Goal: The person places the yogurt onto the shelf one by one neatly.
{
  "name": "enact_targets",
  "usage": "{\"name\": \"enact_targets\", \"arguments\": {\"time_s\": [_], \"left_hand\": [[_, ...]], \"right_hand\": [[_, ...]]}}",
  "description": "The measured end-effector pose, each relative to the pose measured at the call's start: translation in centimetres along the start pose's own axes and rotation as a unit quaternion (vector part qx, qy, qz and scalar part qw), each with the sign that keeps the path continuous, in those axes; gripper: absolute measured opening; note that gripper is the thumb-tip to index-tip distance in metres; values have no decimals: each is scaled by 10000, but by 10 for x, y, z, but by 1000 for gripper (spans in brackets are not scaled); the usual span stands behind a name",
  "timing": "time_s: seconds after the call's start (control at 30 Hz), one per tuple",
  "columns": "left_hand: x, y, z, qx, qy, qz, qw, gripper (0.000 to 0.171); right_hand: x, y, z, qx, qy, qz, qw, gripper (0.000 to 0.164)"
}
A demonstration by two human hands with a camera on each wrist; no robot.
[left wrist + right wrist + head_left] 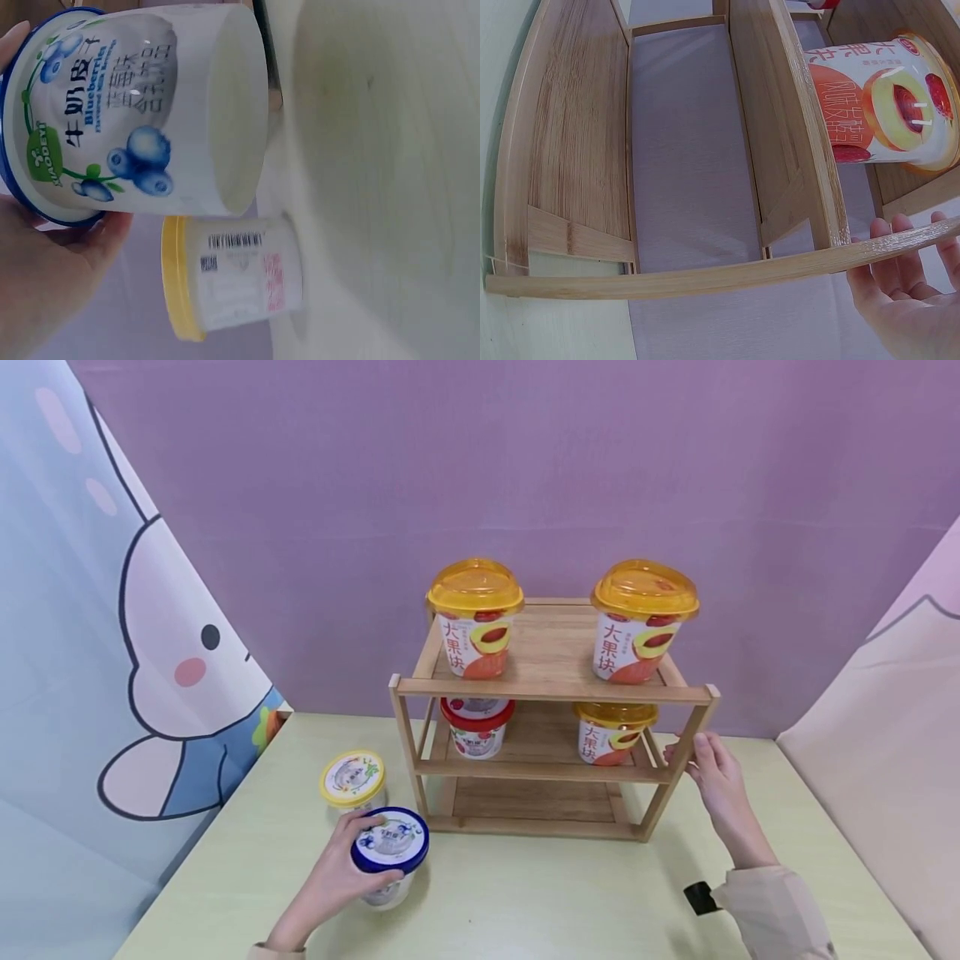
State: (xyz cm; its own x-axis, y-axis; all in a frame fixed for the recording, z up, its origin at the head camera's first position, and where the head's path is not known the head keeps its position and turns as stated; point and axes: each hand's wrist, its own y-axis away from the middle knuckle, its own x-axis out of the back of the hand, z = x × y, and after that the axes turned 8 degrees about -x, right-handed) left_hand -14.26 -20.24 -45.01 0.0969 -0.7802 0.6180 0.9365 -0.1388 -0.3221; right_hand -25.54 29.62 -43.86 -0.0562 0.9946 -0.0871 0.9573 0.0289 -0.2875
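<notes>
My left hand (339, 870) grips a white cup with a blue lid (390, 841) near its rim, thumb on one side and fingers on the other. Blueberries are printed on this blueberry yogurt cup (135, 120), and its underside shows above the table in the left wrist view. Just beyond it stands a yellow-lidded cup (352, 779), upright on the table. On the right, my other hand (722, 777) holds the side post of a wooden rack (555, 692), with fingertips reaching behind the post (705, 277) and the thumb at its near side.
Two orange-lidded peach cups (480, 625) (639, 625) stand on the rack's top shelf. The middle shelf holds a red-lidded cup (478, 731) and a smaller-looking orange-lidded cup (613, 735). A purple cloth (525, 468) hangs behind the pale table (525, 902).
</notes>
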Motion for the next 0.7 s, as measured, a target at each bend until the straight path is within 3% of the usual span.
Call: {"name": "enact_targets", "arguments": {"time_s": [0.07, 0.13, 0.17, 0.43, 0.7], "left_hand": [[-5, -2, 2, -1, 57, -17, 10000, 69], [-9, -4, 2, -8, 63, -48, 10000, 68], [-12, -5, 1, -20, 57, -74, 10000, 68], [-20, -5, 2, -146, -12, -140, 9998, 69], [-22, -6, 1, -243, 38, -265, 9993, 80]], "right_hand": [[-18, 10, -26, -46, 287, 196, 9994, 36], [-29, 15, -38, 46, 224, 257, 9994, 32], [-44, 23, -61, -49, 455, 427, 9980, 30], [-46, 22, -62, 4, 373, 401, 9985, 24], [-43, 21, -59, 27, 392, 398, 9984, 28]]}}
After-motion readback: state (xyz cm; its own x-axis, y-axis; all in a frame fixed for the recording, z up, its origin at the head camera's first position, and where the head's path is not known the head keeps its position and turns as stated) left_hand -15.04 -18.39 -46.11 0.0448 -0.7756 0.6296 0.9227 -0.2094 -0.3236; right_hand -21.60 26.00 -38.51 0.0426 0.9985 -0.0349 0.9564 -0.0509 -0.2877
